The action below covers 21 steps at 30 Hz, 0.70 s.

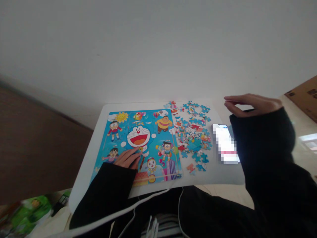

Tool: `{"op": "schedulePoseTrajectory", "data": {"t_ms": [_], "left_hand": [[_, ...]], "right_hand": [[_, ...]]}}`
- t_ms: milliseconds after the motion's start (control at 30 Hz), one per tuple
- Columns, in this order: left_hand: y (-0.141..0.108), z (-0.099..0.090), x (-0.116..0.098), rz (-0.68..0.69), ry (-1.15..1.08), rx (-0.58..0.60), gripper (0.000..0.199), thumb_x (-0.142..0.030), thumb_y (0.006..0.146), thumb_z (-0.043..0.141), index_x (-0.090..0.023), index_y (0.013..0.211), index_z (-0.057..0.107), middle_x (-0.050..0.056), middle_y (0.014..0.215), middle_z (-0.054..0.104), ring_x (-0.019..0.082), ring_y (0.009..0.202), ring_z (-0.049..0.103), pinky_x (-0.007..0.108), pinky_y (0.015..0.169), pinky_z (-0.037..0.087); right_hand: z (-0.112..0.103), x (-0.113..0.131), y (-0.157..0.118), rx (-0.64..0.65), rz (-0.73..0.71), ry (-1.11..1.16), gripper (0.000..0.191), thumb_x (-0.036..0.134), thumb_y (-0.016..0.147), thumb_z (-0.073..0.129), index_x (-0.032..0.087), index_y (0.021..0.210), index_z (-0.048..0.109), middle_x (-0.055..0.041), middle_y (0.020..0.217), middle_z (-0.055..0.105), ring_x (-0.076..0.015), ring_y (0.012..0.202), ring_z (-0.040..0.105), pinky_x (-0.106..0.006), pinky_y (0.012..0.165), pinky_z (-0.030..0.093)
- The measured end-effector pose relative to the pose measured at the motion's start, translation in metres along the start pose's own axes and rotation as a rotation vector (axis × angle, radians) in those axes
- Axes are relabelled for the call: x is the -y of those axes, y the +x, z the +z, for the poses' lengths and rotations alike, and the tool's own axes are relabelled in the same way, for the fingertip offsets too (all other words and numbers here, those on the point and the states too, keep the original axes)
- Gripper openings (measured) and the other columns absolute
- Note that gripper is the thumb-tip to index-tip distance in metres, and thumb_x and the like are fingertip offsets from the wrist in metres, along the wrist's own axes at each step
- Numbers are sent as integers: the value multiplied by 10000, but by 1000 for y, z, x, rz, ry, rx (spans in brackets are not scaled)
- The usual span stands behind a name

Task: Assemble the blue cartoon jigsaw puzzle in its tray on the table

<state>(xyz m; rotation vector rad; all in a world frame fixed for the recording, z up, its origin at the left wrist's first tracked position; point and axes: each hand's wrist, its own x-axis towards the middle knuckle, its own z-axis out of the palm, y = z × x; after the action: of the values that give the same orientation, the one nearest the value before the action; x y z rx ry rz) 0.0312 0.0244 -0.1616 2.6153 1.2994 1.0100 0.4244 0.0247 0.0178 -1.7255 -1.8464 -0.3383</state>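
My left hand (127, 158) lies on a blue cartoon puzzle board (146, 130), its fingers stretched out over the lower middle of the picture, near the big blue-and-white cat figure. No separate piece shows under its fingertips. To the right of the board is a loose spread of jigsaw pieces (195, 142), mostly blue, red and white, some overlapping the board's edge. Raised in the air past these pieces, my right hand (256, 103) has thumb and forefinger brought together in a loop. Nothing is visible between its tips.
Both board and pieces rest on a white table (218, 175) against a pale wall. A phone (225, 143) with a lit, blurred screen lies at the table's right. A white cable (123, 211) crosses over my lap. A cardboard box (304, 99) stands at far right, a brown panel (37, 142) at left.
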Motion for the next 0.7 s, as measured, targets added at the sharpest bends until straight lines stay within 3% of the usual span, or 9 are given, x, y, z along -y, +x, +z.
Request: {"op": "schedulePoseTrajectory", "data": {"t_ms": [67, 167, 333, 433, 533, 700], "left_hand": [[0, 0, 1, 5, 4, -5, 169, -219, 844, 520, -204, 885, 683, 73, 977, 688, 165, 849, 650, 291, 790, 532], [0, 2, 2, 15, 8, -18, 153, -204, 836, 534, -200, 861, 685, 66, 969, 691, 163, 829, 654, 286, 773, 539], [-3, 5, 6, 17, -2, -19, 119, -220, 822, 563, -223, 860, 676, 28, 1007, 682, 176, 834, 654, 318, 762, 552], [-4, 4, 7, -8, 1, 4, 117, -255, 828, 561, -244, 869, 670, 9, 1025, 677, 177, 838, 655, 334, 765, 555], [-2, 3, 7, 56, 5, -42, 99, -216, 814, 585, -217, 873, 664, 28, 995, 686, 167, 821, 655, 302, 743, 550], [3, 0, 5, 121, -1, -42, 111, -188, 810, 579, -190, 877, 668, 54, 986, 688, 171, 835, 657, 278, 765, 531]], "right_hand": [[13, -5, 8, 24, 40, 69, 227, 376, 796, 578, 227, 929, 685, -32, 784, 695, -144, 707, 642, -272, 691, 522], [42, -23, 18, 160, 117, 146, 236, 344, 781, 594, 172, 909, 691, -38, 725, 691, -138, 676, 642, -278, 694, 527], [102, -67, 34, 411, 184, 109, 181, 268, 719, 642, 194, 874, 698, -19, 703, 686, -151, 661, 636, -328, 720, 518], [125, -76, 40, 563, 258, 96, 236, 255, 667, 688, 191, 894, 698, -11, 727, 690, -147, 664, 635, -328, 735, 513], [127, -66, 34, 637, 274, 61, 346, 312, 636, 717, 198, 962, 690, -10, 803, 696, -143, 706, 636, -295, 742, 503], [96, -35, 4, 745, 117, 10, 356, 446, 603, 716, 260, 906, 697, 41, 777, 693, -115, 642, 626, -235, 643, 479]]}}
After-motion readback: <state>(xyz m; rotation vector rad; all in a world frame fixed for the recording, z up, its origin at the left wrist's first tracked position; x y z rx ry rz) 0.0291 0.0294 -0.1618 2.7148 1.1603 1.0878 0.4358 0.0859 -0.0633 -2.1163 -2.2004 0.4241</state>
